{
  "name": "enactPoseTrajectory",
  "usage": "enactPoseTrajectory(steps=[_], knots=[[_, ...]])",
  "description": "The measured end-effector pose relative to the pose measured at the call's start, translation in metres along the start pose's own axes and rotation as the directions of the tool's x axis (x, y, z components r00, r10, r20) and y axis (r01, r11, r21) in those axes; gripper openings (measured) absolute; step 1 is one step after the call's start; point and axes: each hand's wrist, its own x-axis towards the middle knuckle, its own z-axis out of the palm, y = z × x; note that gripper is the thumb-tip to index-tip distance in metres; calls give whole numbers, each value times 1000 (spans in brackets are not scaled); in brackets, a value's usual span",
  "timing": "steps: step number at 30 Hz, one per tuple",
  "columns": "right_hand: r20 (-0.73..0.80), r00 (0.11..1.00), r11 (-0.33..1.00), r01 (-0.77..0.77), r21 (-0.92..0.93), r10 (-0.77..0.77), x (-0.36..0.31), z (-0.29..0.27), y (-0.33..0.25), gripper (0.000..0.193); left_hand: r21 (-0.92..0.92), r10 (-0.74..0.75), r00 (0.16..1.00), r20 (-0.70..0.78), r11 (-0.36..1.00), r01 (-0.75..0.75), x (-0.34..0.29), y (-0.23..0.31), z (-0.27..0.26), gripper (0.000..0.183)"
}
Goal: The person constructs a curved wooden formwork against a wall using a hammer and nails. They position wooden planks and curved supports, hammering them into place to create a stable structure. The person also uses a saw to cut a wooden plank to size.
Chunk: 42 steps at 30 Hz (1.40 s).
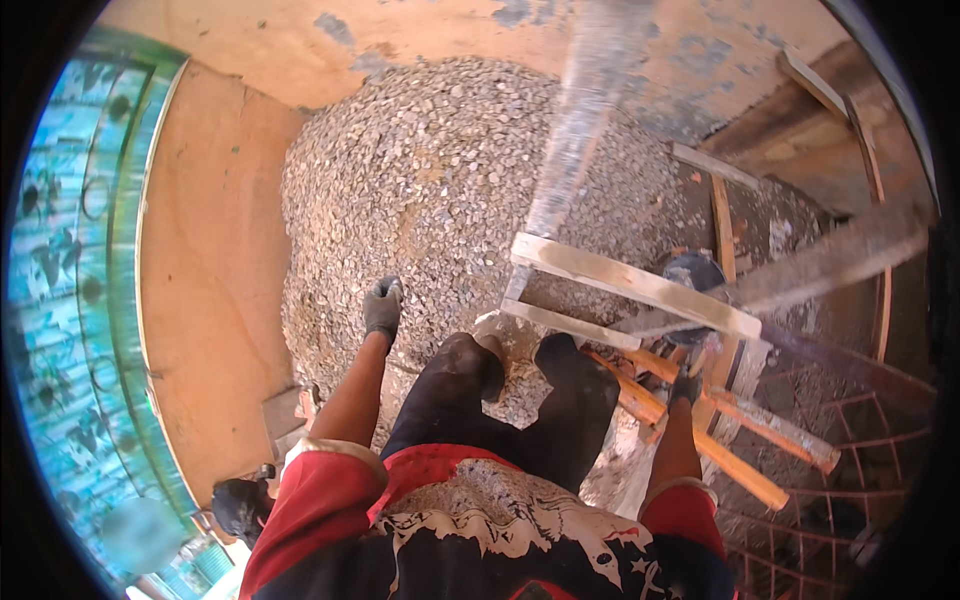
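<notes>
Dark round container [692, 269] partly hidden behind pale timber [635, 284]; post [585, 110] blurred, cut off by top edge. Gravel heap [400, 180] spreads ahead of person's legs [445, 395], partly covered by them. Gloved left hand [382, 305] curled above gravel; cannot tell if holding anything. Gloved right hand [686, 386] near orange timbers [742, 470], indistinct; opening and grip cannot be told.

Bright overall; strongest glow at left, on the turquoise curtain [75, 250], with a washed-out white patch at lower left. Gravel heap [430, 180]: evenly lit, soft shading, grain fairly crisp. Metal mesh [832, 500], right: dim, detail muted. Dark trousers [430, 405]: folds nearly lost. Post [590, 110]: smeared, streaked. Curtain's lower part: round, soft smudge. Fisheye distortion: straight edges bowed, corners black.
</notes>
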Motion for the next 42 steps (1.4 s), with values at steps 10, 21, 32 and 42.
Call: enactPoseTrajectory(steps=[10,21,32,42], knots=[[148,915,793,-399,460,374,119,89,4,59,-182,-340,880,331,892,413,187,-285,142,10],[413,910,216,-408,887,22,233,130,120,51,841,-437,899,-16,480,248,252,-213,212,51],[-60,944,794,-238,560,325,191,27,43,53,956,-315,948,-43,261,130,187,-132,136,33],[-165,810,756,-423,500,563,48,-86,-106,57,856,86,996,-11,516,-35,132,-25,-67,44]])
